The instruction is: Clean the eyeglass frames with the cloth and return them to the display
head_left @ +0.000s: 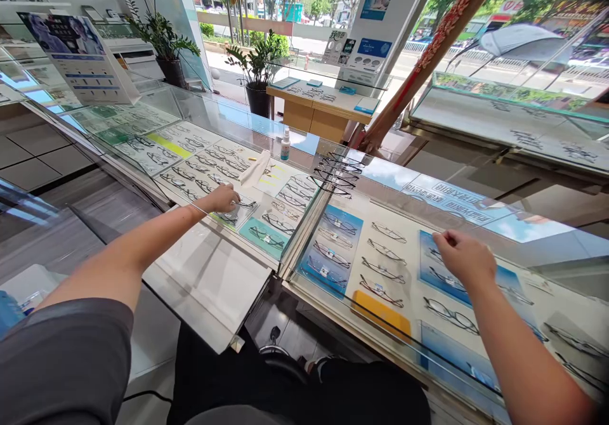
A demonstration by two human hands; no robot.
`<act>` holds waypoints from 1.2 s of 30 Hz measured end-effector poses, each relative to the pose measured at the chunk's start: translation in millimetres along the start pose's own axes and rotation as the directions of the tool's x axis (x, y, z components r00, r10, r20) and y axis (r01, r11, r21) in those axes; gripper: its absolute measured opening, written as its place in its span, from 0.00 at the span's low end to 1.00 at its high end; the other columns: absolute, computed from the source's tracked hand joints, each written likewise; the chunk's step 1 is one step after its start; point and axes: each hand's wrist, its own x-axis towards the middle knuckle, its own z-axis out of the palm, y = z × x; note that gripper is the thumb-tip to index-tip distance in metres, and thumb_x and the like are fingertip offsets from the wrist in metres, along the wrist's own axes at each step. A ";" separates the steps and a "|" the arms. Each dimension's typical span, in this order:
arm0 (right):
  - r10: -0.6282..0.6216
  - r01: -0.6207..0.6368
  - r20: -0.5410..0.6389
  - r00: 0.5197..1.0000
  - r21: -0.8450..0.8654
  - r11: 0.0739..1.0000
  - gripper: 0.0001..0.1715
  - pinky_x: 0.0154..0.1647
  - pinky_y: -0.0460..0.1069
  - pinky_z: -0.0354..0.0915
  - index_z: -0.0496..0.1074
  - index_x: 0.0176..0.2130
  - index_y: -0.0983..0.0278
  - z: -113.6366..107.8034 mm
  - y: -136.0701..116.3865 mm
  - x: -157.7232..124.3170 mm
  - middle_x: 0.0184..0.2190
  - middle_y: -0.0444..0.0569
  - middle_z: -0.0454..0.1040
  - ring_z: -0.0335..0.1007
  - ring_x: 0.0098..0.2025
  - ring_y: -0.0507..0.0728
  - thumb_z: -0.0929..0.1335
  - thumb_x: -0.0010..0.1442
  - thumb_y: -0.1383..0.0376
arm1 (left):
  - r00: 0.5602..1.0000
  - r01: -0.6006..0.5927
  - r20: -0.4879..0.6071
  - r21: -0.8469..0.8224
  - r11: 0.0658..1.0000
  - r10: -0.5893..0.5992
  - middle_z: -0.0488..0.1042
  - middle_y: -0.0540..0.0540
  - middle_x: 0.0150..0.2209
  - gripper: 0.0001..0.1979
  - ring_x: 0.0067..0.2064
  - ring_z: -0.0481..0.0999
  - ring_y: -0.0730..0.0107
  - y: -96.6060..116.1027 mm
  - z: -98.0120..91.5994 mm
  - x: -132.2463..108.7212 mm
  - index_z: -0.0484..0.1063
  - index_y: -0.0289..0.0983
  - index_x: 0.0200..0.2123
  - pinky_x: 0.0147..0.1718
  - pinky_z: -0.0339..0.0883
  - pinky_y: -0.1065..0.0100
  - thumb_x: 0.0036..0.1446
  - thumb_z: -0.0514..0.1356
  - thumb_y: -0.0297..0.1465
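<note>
My left hand (222,198) reaches over the left display case, its fingers closed at one end of a dark pair of eyeglasses (245,204). Rows of eyeglasses (221,162) lie around it in the case, and another pair (266,236) rests on a green card just to its right. My right hand (466,259) is curled in a loose fist over the right display case, above a blue card (431,247) with eyeglasses on it. I see nothing in that hand. Several dark eyeglasses (339,174) sit in a heap on the glass top between my hands.
A spray bottle (285,144) and a white cloth (255,167) are beyond my left hand. A white panel (209,279) juts toward me below the left case. A calendar (78,57) stands at the far left; potted plants (259,95) stand beyond the counter.
</note>
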 end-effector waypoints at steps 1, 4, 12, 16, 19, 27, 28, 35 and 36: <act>0.000 0.000 -0.003 1.000 0.002 1.000 0.18 0.33 0.54 0.52 0.63 0.31 0.56 0.2 0.3 -0.1 0.29 0.51 0.75 0.62 0.32 0.61 0.61 0.70 0.50 | 1.000 0.000 0.006 -0.006 1.000 0.000 0.89 0.40 0.46 0.15 0.51 0.77 0.50 -0.3 1.3 2.5 0.90 0.42 0.40 0.53 0.64 0.57 0.54 0.63 0.30; -0.006 0.006 -0.002 1.000 0.014 1.000 0.18 0.33 0.54 0.51 0.63 0.31 0.56 0.0 0.5 -1.3 0.28 0.50 0.74 0.63 0.32 0.61 0.60 0.69 0.50 | 1.000 -0.003 0.014 -0.017 1.000 0.003 0.88 0.40 0.40 0.13 0.51 0.78 0.50 -1.6 3.9 8.4 0.89 0.41 0.38 0.51 0.64 0.59 0.53 0.64 0.29; 0.019 -0.019 0.012 1.000 0.003 1.000 0.18 0.32 0.54 0.52 0.63 0.31 0.56 -6.4 -6.5 -5.2 0.29 0.51 0.75 0.64 0.33 0.61 0.60 0.68 0.49 | 0.999 0.009 -0.048 0.014 1.000 -0.009 0.78 0.41 0.31 0.07 0.42 0.78 0.51 0.2 9.3 17.4 0.82 0.38 0.36 0.48 0.62 0.60 0.54 0.66 0.23; 0.015 -0.015 0.003 1.000 0.003 1.000 0.19 0.32 0.53 0.51 0.63 0.31 0.56 -8.1 -7.8 -6.0 0.29 0.51 0.74 0.63 0.32 0.61 0.60 0.68 0.49 | 0.996 0.025 -0.082 0.033 0.999 -0.022 0.74 0.42 0.29 0.09 0.38 0.77 0.53 1.3 11.6 20.4 0.80 0.38 0.36 0.46 0.61 0.59 0.58 0.63 0.19; 0.011 -0.011 -0.005 1.000 0.012 1.000 0.19 0.32 0.53 0.51 0.63 0.31 0.56 -7.2 -6.8 -6.2 0.28 0.51 0.74 0.62 0.32 0.61 0.61 0.67 0.49 | 0.995 0.016 -0.099 0.039 0.999 -0.012 0.72 0.43 0.27 0.11 0.36 0.75 0.54 1.5 10.4 20.6 0.80 0.38 0.36 0.48 0.61 0.58 0.58 0.61 0.18; 0.009 -0.009 -0.008 1.000 0.026 1.000 0.18 0.33 0.55 0.50 0.63 0.30 0.56 -7.9 -7.8 -6.5 0.28 0.51 0.73 0.62 0.31 0.61 0.61 0.67 0.50 | 0.995 0.010 -0.104 0.046 0.999 -0.005 0.69 0.44 0.24 0.10 0.32 0.72 0.56 3.6 4.7 20.4 0.80 0.38 0.33 0.47 0.60 0.57 0.57 0.61 0.19; 0.011 -0.011 -0.010 1.000 0.027 1.000 0.18 0.33 0.55 0.50 0.63 0.30 0.56 -8.2 -8.1 -6.5 0.28 0.51 0.74 0.62 0.31 0.61 0.61 0.67 0.50 | 0.995 0.013 -0.104 0.047 0.999 -0.008 0.69 0.44 0.24 0.10 0.33 0.72 0.56 4.0 4.4 20.6 0.80 0.38 0.33 0.47 0.60 0.57 0.57 0.61 0.19; 0.001 -0.001 -0.001 1.000 0.036 0.999 0.19 0.32 0.54 0.49 0.63 0.30 0.57 -6.0 -5.8 -5.2 0.27 0.51 0.74 0.61 0.31 0.60 0.61 0.68 0.50 | 0.997 0.045 -0.062 0.081 0.996 -0.040 0.78 0.37 0.33 0.11 0.41 0.77 0.52 14.6 -6.4 12.1 0.81 0.36 0.41 0.49 0.63 0.58 0.58 0.60 0.22; 0.000 0.000 0.000 1.000 0.037 0.999 0.19 0.32 0.54 0.49 0.63 0.30 0.57 -5.0 -5.0 -4.7 0.27 0.51 0.74 0.61 0.30 0.60 0.61 0.69 0.50 | 0.997 0.054 -0.056 0.090 0.995 -0.049 0.79 0.35 0.36 0.12 0.44 0.78 0.50 18.0 -10.0 8.5 0.81 0.35 0.43 0.49 0.64 0.57 0.59 0.60 0.23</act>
